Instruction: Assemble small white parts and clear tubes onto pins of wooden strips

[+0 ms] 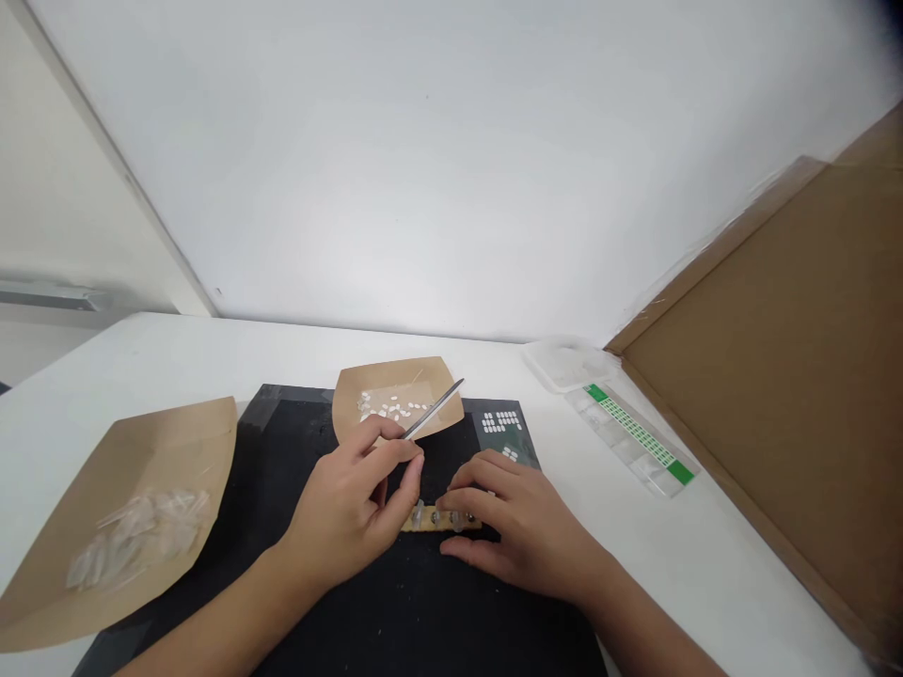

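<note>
My left hand point(359, 494) is closed in a pinch on a slender metal tool that looks like tweezers point(441, 402); its thin end points up and to the right, over a brown paper tray. Just right of it, my right hand point(504, 517) curls over a short yellowish strip point(413, 524), with fingers on its far side and the thumb along its near side. Small clear pieces point(418, 512) and dark round parts stand in a row on the strip. My fingers hide some of the row, and the left fingertips cover the tool's lower end.
Small white ovals lie in the brown paper tray point(345, 387). White oval stickers sit on a clear sheet point(504, 434) on the black mat point(381, 621). A larger paper tray point(176, 442) holds bagged clear parts. At right are a green-ended sticker strip point(639, 434) and cardboard point(776, 376).
</note>
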The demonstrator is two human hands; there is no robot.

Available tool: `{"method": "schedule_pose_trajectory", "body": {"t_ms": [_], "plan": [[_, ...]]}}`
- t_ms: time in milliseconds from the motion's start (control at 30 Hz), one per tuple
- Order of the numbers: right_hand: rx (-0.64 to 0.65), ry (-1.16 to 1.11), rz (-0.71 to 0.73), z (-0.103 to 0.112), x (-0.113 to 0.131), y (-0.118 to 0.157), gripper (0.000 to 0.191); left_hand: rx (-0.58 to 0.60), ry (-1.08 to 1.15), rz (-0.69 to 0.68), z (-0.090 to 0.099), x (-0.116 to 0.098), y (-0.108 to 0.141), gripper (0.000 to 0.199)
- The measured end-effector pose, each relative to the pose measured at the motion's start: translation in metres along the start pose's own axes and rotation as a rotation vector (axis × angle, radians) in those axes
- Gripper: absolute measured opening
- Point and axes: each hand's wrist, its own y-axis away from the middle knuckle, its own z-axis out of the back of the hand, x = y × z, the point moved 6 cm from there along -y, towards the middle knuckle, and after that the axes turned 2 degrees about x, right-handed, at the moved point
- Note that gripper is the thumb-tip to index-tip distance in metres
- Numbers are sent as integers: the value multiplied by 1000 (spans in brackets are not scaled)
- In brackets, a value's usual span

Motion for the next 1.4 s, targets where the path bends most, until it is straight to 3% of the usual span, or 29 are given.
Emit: {"method": "schedule_pose_trajectory", "body": {"t_ms": [300,700,900,1033,1100,1233,1400], "plan": [[-104,3,78,-7,3,-3,13,-4,-7,3,-1,2,1,11],[-79,0,98,-7,7,-5,14,-9,-6,-4,0,1,0,10],[-52,24,104,-9,5,-5,21,-23,-11,-18,2,0,-1,10],[-77,1,77,0,5,-3,42,-26,1,-13,4,-2,-1,11],[-122,-11,59,9,2,0,41,-29,10,-14,4,-3,-1,12],[-262,38,-31,30,-17,10,9,-41,-11,-20,5,-2,-2,17],[-428,107,-303,51,-60,28,19,-46,-44,-38,5,0,-4,20]]}}
